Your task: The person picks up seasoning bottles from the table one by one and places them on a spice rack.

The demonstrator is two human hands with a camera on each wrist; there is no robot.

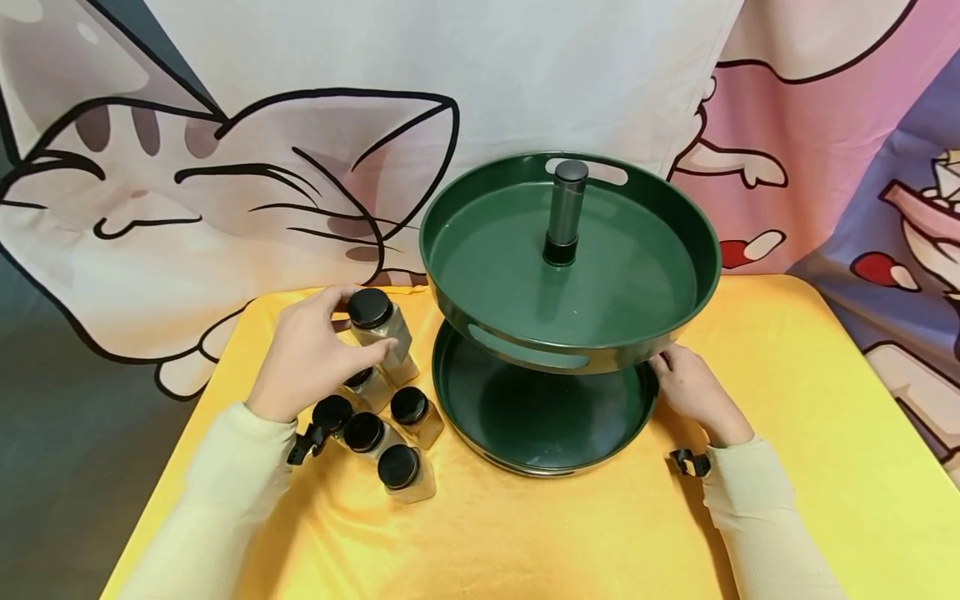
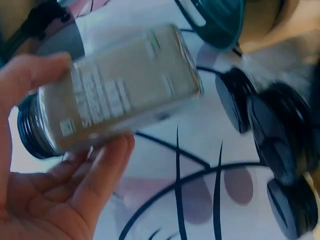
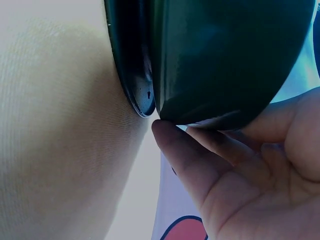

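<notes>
One black-lidded jar (image 1: 384, 332) is pinched between the thumb and fingers of a person's left hand (image 1: 307, 354), just left of a two-tier green tray stand (image 1: 480, 267). Well apart, the right hand (image 1: 692, 387) touches the stand's right edge with bent fingers; whether it grips cannot be told. More black-lidded jars (image 1: 363, 432) cluster below the left hand on yellow cloth (image 1: 525, 533), before a cartoon-cat backdrop (image 1: 540, 75).

Reaches forward with pale-sleeved left arm (image 1: 221, 492) and right arm (image 1: 761, 508), well apart and angled inward. Pinches between thumb (image 2: 42, 70) and fingers (image 2: 107, 167) of the left hand (image 1: 311, 354). Bends the fingers of the right hand (image 1: 696, 387) in toward its thumb.
</notes>
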